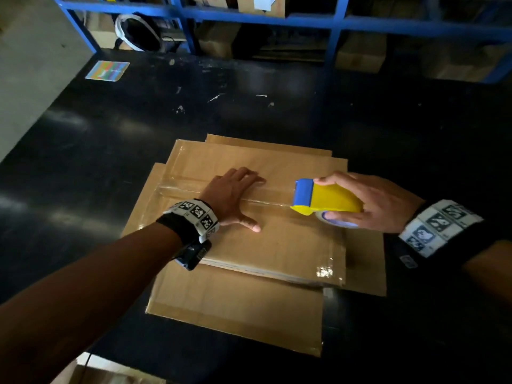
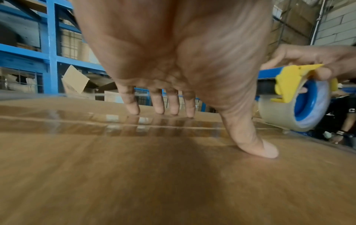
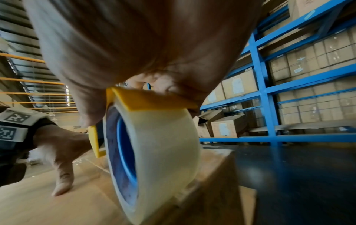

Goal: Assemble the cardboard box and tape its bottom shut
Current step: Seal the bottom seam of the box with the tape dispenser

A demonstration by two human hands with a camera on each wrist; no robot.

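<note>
**Seam taping under way: findings and guidance**

The cardboard box (image 1: 266, 245) stands bottom-up on a dark table (image 1: 110, 151), resting on flat cardboard sheets (image 1: 235, 309); its two bottom flaps meet at a centre seam, part of which is covered by a strip of clear tape (image 1: 194, 184) running from the left edge towards the right.

The left hand (image 1: 235, 195) lies flat on the box with fingers spread and straight, fingertips (image 2: 174, 111) pressing on the taped seam and the thumb planted on the near flap; it holds nothing.

The right hand (image 1: 371, 200) is wrapped around the yellow and blue tape dispenser (image 1: 324, 198), fingers over its top and thumb at the roll's core; the roll (image 3: 154, 159) sits low on the box near the right edge.

Judged guidance: keep the dispenser centred over the seam and low, so the tape bridges both flaps evenly; hold the left hand's pressure so the flaps stay level and closed; carry the strip past the right edge and down the side wall before cutting; afterwards rub the tape flat, since wrinkles or bubbles would weaken the bond. Whether the tape reaches down the left wall cannot be told.
</note>
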